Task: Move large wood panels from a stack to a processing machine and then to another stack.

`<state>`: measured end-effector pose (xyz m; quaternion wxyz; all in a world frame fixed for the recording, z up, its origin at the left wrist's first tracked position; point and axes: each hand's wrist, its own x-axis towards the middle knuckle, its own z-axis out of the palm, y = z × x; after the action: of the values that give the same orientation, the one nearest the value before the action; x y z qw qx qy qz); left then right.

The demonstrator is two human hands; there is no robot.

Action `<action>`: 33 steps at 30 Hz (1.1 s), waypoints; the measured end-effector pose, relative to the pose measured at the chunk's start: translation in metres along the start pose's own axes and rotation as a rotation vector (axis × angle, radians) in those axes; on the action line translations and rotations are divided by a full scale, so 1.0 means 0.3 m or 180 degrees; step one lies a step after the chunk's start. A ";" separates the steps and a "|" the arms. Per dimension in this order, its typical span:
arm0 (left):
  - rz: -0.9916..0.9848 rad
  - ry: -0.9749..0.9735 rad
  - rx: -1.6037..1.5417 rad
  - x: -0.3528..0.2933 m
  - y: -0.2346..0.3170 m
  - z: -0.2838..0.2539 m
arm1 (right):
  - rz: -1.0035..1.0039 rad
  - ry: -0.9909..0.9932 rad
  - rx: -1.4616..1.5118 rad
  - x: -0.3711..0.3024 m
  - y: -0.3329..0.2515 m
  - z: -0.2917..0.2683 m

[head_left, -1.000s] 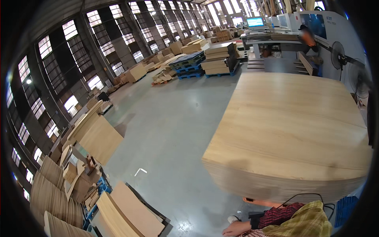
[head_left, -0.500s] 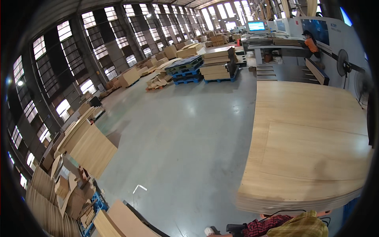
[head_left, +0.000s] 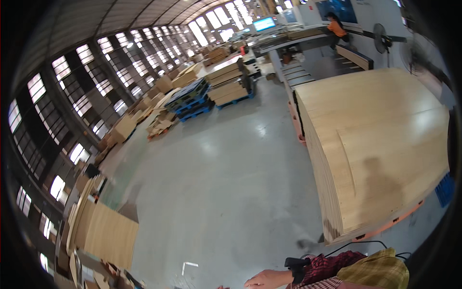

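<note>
At the lower edge, the right hand (head_left: 269, 279) lies palm down with its fingers lying close together and pointing left; its underside is hidden, so I cannot tell how wide the grip is or whether it holds anything. A sliver of skin, seemingly the left hand (head_left: 223, 287), barely shows farther left, and I cannot tell the state of its fingers. A black wristband (head_left: 300, 270) ends the red-and-black checked sleeve (head_left: 334, 264), beside yellow-green plaid cloth (head_left: 378, 269). Just beyond the sleeve curves a thin black cable (head_left: 358, 243).

Past it, at right, stands a tall stack of pale wood-grain panels (head_left: 394, 120), apart from both hands, with a person's shadow on its top and an orange pallet (head_left: 394, 220) under its near edge. A blue slatted pallet (head_left: 445, 189) sits at its right. On the grey floor (head_left: 216, 192) at left is a white corner mark (head_left: 189, 264), with a pale wooden panel (head_left: 109, 231) beyond.

Farther off stand piled blue pallets (head_left: 190, 98), a stack of brown boards (head_left: 226, 84), a black round fan (head_left: 380, 38), a co-worker in an orange top (head_left: 338, 30) and a lit blue-white screen (head_left: 264, 24).
</note>
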<state>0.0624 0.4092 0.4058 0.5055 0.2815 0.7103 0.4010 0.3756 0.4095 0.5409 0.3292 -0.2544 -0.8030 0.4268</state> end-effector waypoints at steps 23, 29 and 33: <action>0.1352 -0.4093 0.1707 0.472 0.934 1.849 | 0.1542 0.3250 -0.1308 -0.054 0.411 -0.852; 0.2125 -0.5238 0.1787 0.291 0.948 2.372 | 0.2681 0.4890 -0.1970 -0.265 0.314 -0.803; 0.3113 -0.5482 0.1984 0.225 0.891 2.729 | 0.3691 0.5948 -0.2191 -0.358 0.271 -0.761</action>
<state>0.8113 0.8357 0.4638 0.5288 0.8484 -0.0110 0.0239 0.6264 0.4950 0.5338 0.4630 -0.8787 -0.0821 -0.0828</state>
